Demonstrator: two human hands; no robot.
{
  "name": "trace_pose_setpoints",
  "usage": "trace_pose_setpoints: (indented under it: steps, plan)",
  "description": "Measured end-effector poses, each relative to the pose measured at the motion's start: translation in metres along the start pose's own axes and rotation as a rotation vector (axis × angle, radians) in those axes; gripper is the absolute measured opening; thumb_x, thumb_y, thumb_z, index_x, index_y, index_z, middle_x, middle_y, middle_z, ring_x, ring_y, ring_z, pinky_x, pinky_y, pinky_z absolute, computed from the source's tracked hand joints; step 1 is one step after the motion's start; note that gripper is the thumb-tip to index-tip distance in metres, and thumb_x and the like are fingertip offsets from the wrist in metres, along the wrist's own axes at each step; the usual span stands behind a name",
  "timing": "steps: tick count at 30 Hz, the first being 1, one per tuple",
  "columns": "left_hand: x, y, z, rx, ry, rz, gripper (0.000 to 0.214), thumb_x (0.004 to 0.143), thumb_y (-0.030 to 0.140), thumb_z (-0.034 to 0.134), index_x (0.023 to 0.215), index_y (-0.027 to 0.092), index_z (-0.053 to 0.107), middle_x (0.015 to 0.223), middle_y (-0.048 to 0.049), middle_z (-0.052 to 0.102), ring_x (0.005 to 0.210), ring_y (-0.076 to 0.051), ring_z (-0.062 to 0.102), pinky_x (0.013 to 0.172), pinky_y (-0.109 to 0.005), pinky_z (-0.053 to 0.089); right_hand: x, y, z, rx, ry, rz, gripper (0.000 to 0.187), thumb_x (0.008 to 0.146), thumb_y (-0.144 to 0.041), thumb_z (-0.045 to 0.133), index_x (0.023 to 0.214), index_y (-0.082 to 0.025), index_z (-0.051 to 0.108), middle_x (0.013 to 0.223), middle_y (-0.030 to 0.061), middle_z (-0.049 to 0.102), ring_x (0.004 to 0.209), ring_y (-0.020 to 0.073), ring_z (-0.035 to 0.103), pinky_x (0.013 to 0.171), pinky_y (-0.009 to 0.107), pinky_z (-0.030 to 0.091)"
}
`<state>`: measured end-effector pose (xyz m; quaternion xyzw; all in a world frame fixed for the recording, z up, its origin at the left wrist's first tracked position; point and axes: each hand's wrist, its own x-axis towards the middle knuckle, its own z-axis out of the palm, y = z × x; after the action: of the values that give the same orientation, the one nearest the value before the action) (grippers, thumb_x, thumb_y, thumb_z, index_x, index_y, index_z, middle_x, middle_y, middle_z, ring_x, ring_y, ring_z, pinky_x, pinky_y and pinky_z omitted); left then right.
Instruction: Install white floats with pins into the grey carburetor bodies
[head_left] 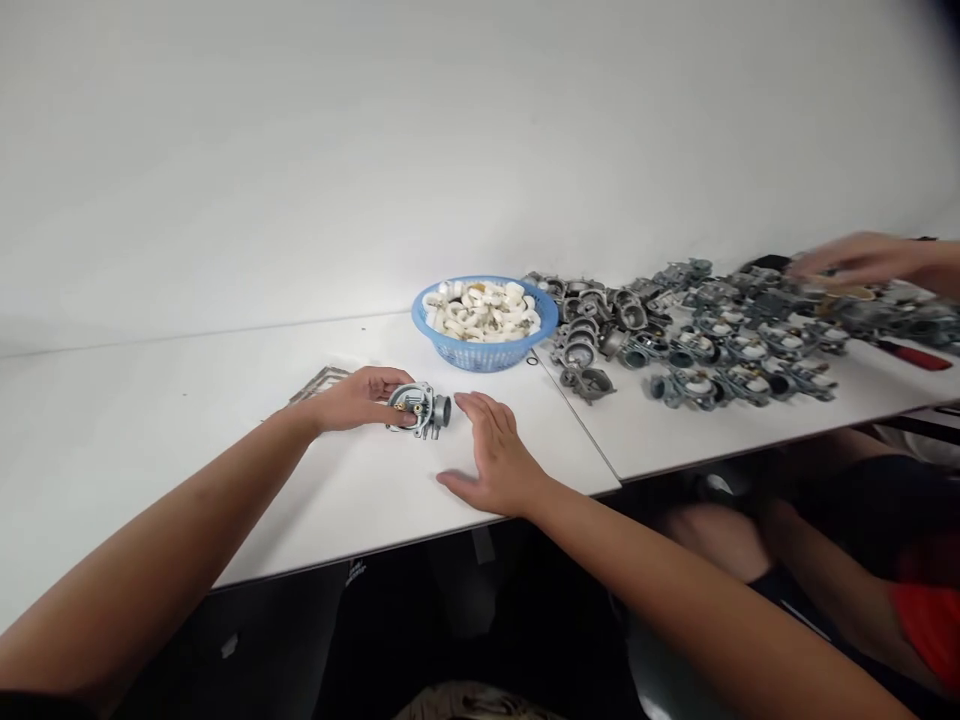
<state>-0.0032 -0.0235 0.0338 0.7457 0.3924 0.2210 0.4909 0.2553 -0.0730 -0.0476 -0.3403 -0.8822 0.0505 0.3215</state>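
Observation:
My left hand (358, 397) is closed around a small grey metal carburetor body (421, 408) that rests on the white table (150, 430). The part's round opening faces right. My right hand (496, 455) lies flat on the table just to the right of the part, fingers stretched out and holding nothing. Its fingertips are a short gap from the metal part.
A blue basket (486, 352) of white plastic pieces stands behind my hands. Several grey metal carburetor bodies (697, 340) cover the adjoining table to the right. Another person's hand (862, 262) reaches over them at far right. A flat packet (321, 383) lies beside my left hand.

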Motion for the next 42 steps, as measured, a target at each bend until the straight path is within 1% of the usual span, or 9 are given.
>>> trace_pose_setpoints:
  steps: [3,6,11,17,26,29,33,37,42]
  plan:
    - [0.020,-0.004,0.020,0.060,-0.129,-0.001,0.031,0.072,0.036,0.081,0.098,0.021,0.072,0.092,-0.0048,0.071,0.090,-0.022,0.065,0.080,-0.034,0.054,0.003,0.000,-0.003,0.078,-0.004,-0.005,0.092,0.083,-0.048,0.073,0.152,-0.017,0.021,0.148,0.0175,0.042,0.140,0.0343,0.036,0.114,0.052,0.033]
    - [0.034,-0.007,0.030,0.141,-0.195,0.024,0.032,0.071,0.035,0.081,0.098,0.022,0.072,0.101,-0.0038,0.070,0.102,-0.023,0.062,0.092,-0.036,0.049,0.005,0.001,-0.007,0.144,0.019,0.077,0.064,0.082,-0.035,0.073,0.137,-0.020,0.044,0.128,0.0116,0.060,0.120,0.0303,0.054,0.105,0.047,0.041]
    - [0.045,-0.017,0.036,-0.102,-0.243,-0.042,0.033,0.073,0.033,0.080,0.100,0.019,0.067,0.098,-0.0044,0.068,0.094,-0.021,0.062,0.082,-0.033,0.051,0.006,0.001,-0.007,0.172,0.053,0.238,0.052,0.081,-0.031,0.072,0.129,-0.023,0.051,0.119,0.0078,0.065,0.105,0.0285,0.061,0.095,0.043,0.046]
    - [0.048,-0.033,0.048,-0.425,-0.098,0.026,0.038,0.071,0.024,0.081,0.105,0.018,0.064,0.101,-0.0053,0.067,0.091,-0.016,0.062,0.080,-0.029,0.050,0.009,0.002,-0.008,0.161,0.126,0.325,0.048,0.079,-0.033,0.074,0.122,-0.024,0.055,0.100,0.0042,0.068,0.091,0.0251,0.063,0.090,0.041,0.047]
    - [0.051,-0.050,0.049,-0.526,0.082,0.104,0.049,0.067,0.033,0.088,0.106,0.016,0.065,0.115,-0.0120,0.066,0.109,-0.023,0.062,0.094,-0.039,0.049,0.006,0.005,-0.004,0.056,0.196,0.375,0.041,0.076,-0.047,0.074,0.107,-0.023,0.060,0.087,0.0033,0.066,0.080,0.0236,0.059,0.081,0.039,0.046]
    - [0.052,-0.056,0.048,-0.458,0.104,0.158,0.046,0.076,0.046,0.080,0.107,0.015,0.065,0.109,-0.0120,0.068,0.103,-0.023,0.064,0.095,-0.040,0.048,0.013,0.011,-0.006,0.039,0.216,0.375,0.039,0.078,-0.053,0.072,0.099,-0.022,0.061,0.080,0.0020,0.064,0.074,0.0221,0.059,0.080,0.038,0.045]
    - [0.048,-0.054,0.048,-0.086,0.212,0.215,0.045,0.092,0.052,0.058,0.122,0.018,0.062,0.117,-0.0106,0.067,0.109,-0.026,0.061,0.101,-0.044,0.046,0.028,0.021,-0.004,0.049,0.204,0.432,0.040,0.077,-0.055,0.072,0.092,-0.021,0.059,0.071,-0.0005,0.060,0.066,0.0194,0.057,0.075,0.036,0.044]
    - [0.040,-0.048,0.046,0.028,0.156,0.293,0.078,0.078,0.039,0.077,0.145,0.022,0.042,0.147,-0.0130,0.049,0.134,-0.031,0.048,0.112,-0.046,0.040,0.042,0.022,0.004,0.023,0.229,0.474,0.049,0.077,-0.063,0.071,0.100,-0.021,0.059,0.079,0.0007,0.065,0.072,0.0213,0.062,0.087,0.041,0.042]
    - [0.043,-0.056,0.048,0.089,0.228,0.240,0.096,0.063,0.043,0.089,0.143,0.022,0.040,0.143,-0.0149,0.052,0.129,-0.035,0.052,0.105,-0.048,0.046,0.060,0.014,0.008,0.123,0.186,0.565,0.054,0.073,-0.067,0.073,0.101,-0.022,0.060,0.083,0.0019,0.068,0.077,0.0230,0.064,0.084,0.039,0.045]
